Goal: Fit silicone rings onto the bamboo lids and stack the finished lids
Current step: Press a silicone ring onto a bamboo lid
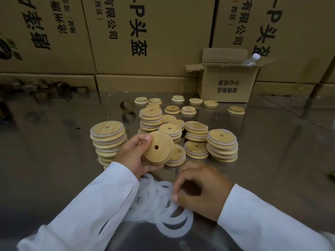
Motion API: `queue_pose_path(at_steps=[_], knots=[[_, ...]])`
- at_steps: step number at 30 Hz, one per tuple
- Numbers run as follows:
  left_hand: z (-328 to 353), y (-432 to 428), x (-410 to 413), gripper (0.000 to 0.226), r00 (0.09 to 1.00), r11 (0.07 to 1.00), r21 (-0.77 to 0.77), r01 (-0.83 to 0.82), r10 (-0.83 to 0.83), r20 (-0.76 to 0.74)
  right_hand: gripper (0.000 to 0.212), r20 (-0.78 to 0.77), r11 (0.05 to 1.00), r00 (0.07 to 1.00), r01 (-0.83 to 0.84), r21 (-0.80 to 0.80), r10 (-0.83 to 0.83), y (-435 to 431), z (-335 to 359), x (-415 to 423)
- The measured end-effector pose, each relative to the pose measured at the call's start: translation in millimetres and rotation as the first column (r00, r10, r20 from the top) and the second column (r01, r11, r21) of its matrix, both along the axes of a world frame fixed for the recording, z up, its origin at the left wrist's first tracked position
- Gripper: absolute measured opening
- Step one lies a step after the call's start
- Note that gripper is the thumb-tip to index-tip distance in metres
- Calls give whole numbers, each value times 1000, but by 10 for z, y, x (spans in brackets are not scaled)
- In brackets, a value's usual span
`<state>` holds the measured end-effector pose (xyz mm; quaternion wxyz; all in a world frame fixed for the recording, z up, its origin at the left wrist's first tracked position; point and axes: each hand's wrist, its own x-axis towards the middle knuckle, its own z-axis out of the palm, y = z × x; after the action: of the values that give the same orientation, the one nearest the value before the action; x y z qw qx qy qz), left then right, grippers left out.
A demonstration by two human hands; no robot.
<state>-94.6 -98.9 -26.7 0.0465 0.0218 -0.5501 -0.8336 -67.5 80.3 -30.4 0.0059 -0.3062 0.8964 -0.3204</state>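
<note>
Table [272, 142]: steel, reflective. Finished lid stacks [108, 138]: several, mid-table. Silicone rings [155, 201]: loose pile at near edge. Left hand [132, 156]: grips one bare bamboo lid [159, 147] above them. Right hand [201, 185]: fingers curled onto the pile (ring caught or not, I cannot tell). Step, I judge: ring pickup; next I'd seat one round the lid's rim.

A shiny metal table [272, 142] carries stacks of bamboo lids [108, 138], loose lids [192, 101] farther back, a heap of silicone rings [163, 211], and a small open box [226, 84].
</note>
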Motion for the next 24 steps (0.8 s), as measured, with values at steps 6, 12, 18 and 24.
queue_pose_path(at_steps=[6, 12, 18, 24], knots=[[17, 12, 7, 18, 999, 999, 20, 26, -26, -19, 7, 3, 1000, 1000, 22, -16, -22, -9, -15, -34], [19, 27, 20, 16, 999, 999, -29, 31, -30, 14, 25, -17, 1000, 1000, 17, -3, -17, -32, -32, -39], [27, 42, 37, 17, 1000, 1000, -20, 24, -24, 19, 20, -192, 989, 981, -11, 150, 40, -6, -19, -59], [29, 39, 50, 16, 999, 999, -30, 43, -42, 32, 9, -262, 990, 964, -16, 139, 52, -18, 3, -42]])
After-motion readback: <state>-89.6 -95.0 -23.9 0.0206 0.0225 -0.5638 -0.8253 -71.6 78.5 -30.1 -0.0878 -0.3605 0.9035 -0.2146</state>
